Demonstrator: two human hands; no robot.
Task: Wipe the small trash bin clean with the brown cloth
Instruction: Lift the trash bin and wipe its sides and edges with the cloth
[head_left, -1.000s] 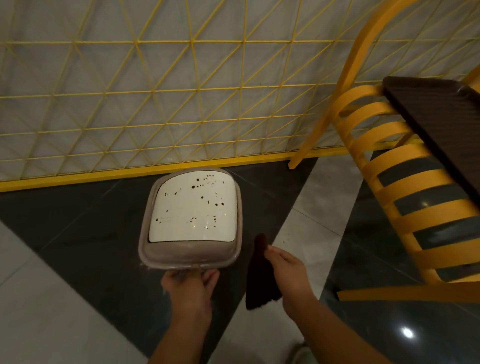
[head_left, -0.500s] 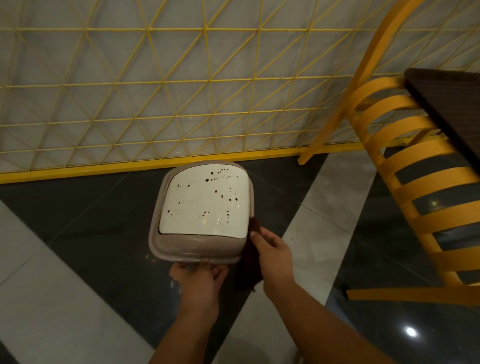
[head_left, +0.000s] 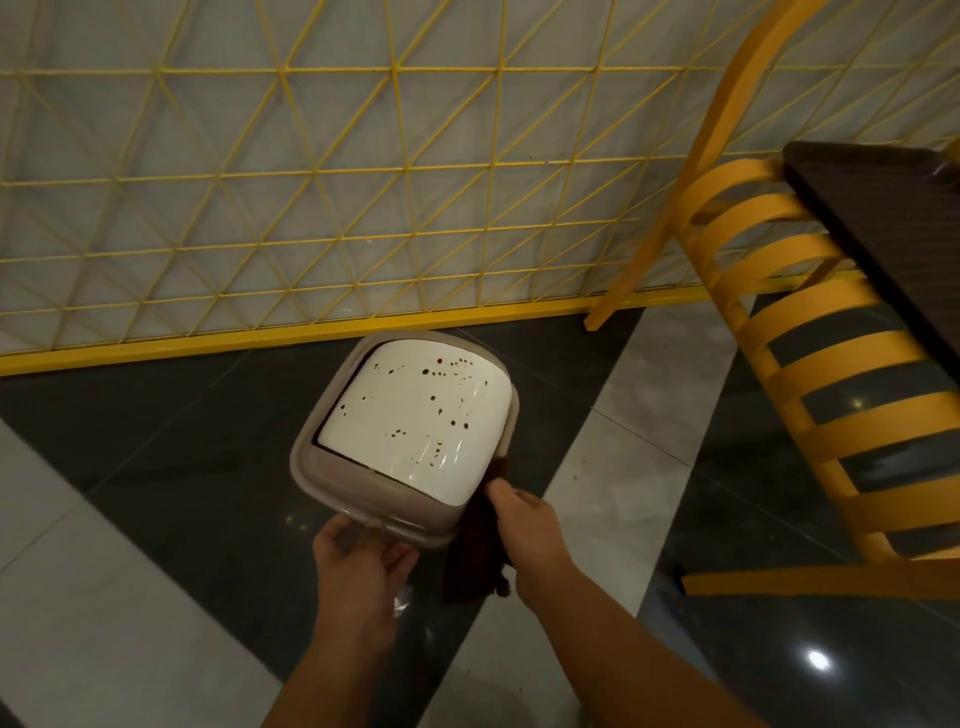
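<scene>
Since a second ago my right hand (head_left: 524, 519) has crossed from the lower centre of the frame to the small trash bin (head_left: 405, 431), bringing the brown cloth (head_left: 475, 551) against the bin's lower-right corner, and the bin has tilted. The bin sits at the centre of the frame, held off the dark floor (head_left: 156, 426) just below the yellow lattice fence (head_left: 311, 208). My left hand (head_left: 358, 556) is clamped on its near grey rim from below, fingers curled around the edge. The right hand is pinched shut on the cloth, most of which hangs down beneath the knuckles. The white lid (head_left: 415, 421) is speckled with dark spots, none yet wiped. I judge this the very start of wiping: contact made at the rim, no stroke across the lid. The next move, as I read it, calls for spreading the cloth flat under the fingers and sweeping up across the spotted lid while the left hand braces the bin. A yellow chair (head_left: 810, 332) fills the right of the frame.
</scene>
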